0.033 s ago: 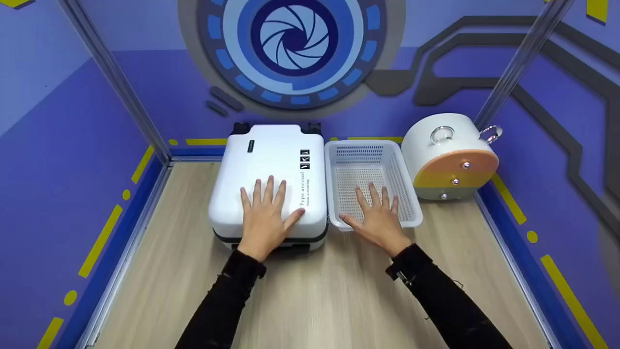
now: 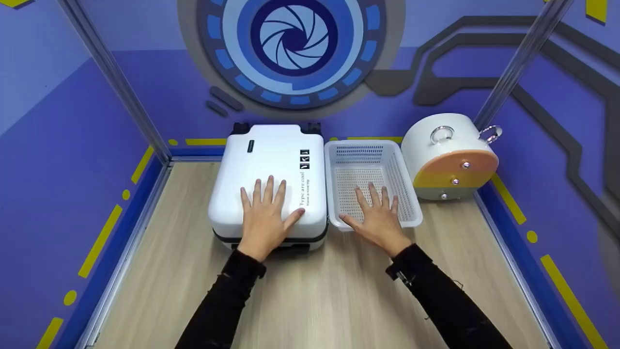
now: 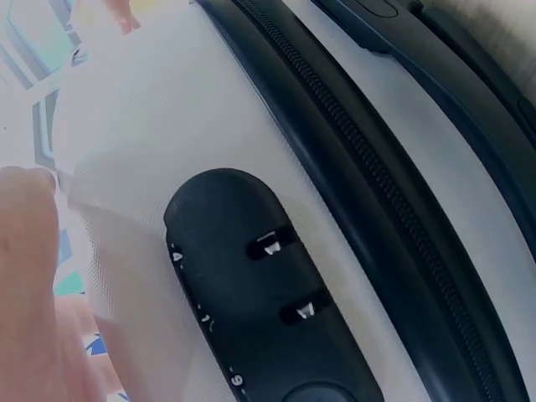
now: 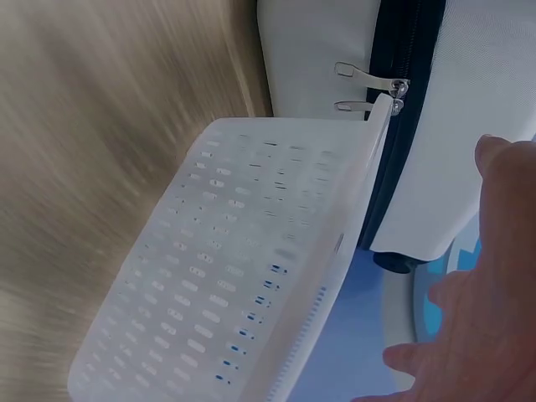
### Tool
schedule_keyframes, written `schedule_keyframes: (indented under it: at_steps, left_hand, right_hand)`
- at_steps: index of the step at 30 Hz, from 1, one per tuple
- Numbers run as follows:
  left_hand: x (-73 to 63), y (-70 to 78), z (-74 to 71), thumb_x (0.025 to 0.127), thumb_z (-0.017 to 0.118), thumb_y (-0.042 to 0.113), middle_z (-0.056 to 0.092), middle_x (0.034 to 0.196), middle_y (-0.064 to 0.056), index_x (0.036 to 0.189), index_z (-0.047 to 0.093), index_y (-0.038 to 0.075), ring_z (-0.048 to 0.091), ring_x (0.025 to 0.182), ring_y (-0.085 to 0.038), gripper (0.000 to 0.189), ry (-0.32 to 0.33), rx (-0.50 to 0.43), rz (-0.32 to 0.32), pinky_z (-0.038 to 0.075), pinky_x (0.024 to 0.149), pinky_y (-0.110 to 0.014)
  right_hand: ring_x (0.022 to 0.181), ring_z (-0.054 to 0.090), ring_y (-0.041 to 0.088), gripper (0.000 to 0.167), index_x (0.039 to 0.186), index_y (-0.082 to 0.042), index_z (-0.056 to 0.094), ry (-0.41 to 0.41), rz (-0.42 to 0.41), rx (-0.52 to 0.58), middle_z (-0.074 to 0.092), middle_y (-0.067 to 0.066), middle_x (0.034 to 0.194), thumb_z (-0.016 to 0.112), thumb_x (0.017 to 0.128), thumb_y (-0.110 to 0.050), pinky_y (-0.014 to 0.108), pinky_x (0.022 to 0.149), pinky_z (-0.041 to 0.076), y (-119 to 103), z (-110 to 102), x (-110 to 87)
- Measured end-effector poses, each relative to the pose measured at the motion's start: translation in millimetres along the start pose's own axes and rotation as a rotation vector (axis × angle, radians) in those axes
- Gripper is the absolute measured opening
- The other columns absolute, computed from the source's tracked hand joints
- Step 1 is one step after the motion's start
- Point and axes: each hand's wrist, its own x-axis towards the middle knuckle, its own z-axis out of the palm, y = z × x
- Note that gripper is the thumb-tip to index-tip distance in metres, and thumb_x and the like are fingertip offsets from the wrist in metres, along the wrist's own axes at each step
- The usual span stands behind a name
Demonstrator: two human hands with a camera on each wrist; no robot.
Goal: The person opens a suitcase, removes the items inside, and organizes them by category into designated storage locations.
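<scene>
A white hard-shell suitcase [image 2: 271,165] lies flat on the table, its black zipper band [image 3: 335,134] and black combination lock [image 3: 260,276] facing the front. Over its lid my left hand [image 2: 265,218] spreads its fingers, palm down; whether it touches the lid I cannot tell. To the right of the case stands a white perforated plastic basket [image 2: 411,201] with nothing in it. My right hand [image 2: 380,220], fingers spread, hovers above the basket's front part and holds nothing. The right wrist view shows this hand [image 4: 477,310] apart from the basket wall [image 4: 218,251].
Right of the basket is a rounded white drawer box [image 2: 436,138] with orange, yellow and green drawer fronts and ring handles. Two metal zipper pulls [image 4: 364,79] hang by the basket's corner. Blue printed panels [image 2: 72,169] enclose the wooden table [image 2: 334,295] at the back and sides.
</scene>
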Motion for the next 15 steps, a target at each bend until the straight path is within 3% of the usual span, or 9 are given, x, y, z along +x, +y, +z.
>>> schedule_keyframes:
  at_steps: [15]
  left_hand:
    - [-0.6,-2.9,-1.7,0.103,0.033,0.087,0.021,0.184,-0.021,0.177,0.027,0.02,0.019,0.171,-0.048,0.099,-0.021,-0.002,0.003,0.006,0.134,-0.077]
  right_hand:
    - [0.168,0.009,0.061,0.105,0.176,-0.02,0.029,-0.011,0.007,-0.012,0.018,0.024,0.184,0.047,0.098,-0.089,0.083,0.13,0.007,1.5,-2.2,4.5]
